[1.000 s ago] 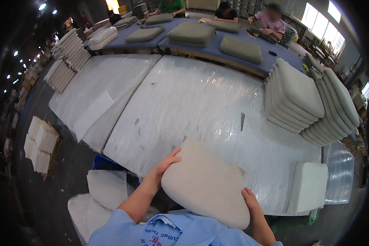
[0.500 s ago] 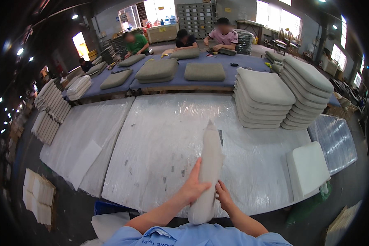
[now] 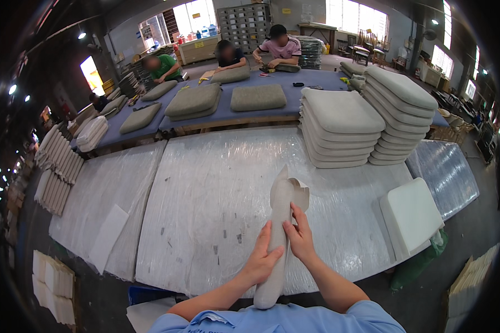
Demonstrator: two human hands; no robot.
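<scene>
A pale grey-beige fabric-covered seat cushion (image 3: 280, 211) stands on its edge in front of me, its narrow side facing up and its near end close to my shirt. At its far end a loose flap of the cover (image 3: 299, 195) curls out to the right, with a pointed tip of cloth beside it. My left hand (image 3: 263, 262) is closed on the cushion's left side, thumb across the narrow side. Higher up, my right hand (image 3: 300, 235) grips the right side, its fingers on the cloth below the flap. The cushion's lower part is hidden.
Under the cushion lies a plastic-wrapped worktable (image 3: 205, 194). Tall stacks of pale cushions (image 3: 341, 122) stand at its far right, and a white cushion (image 3: 414, 216) lies at its right edge. Beyond, people work at a blue table (image 3: 205, 119) holding grey-green cushions (image 3: 258, 97).
My right hand has moved up and forward from the cushion's lower right side to near its far end. The cover there has opened into a curled flap. The view has shifted slightly right.
</scene>
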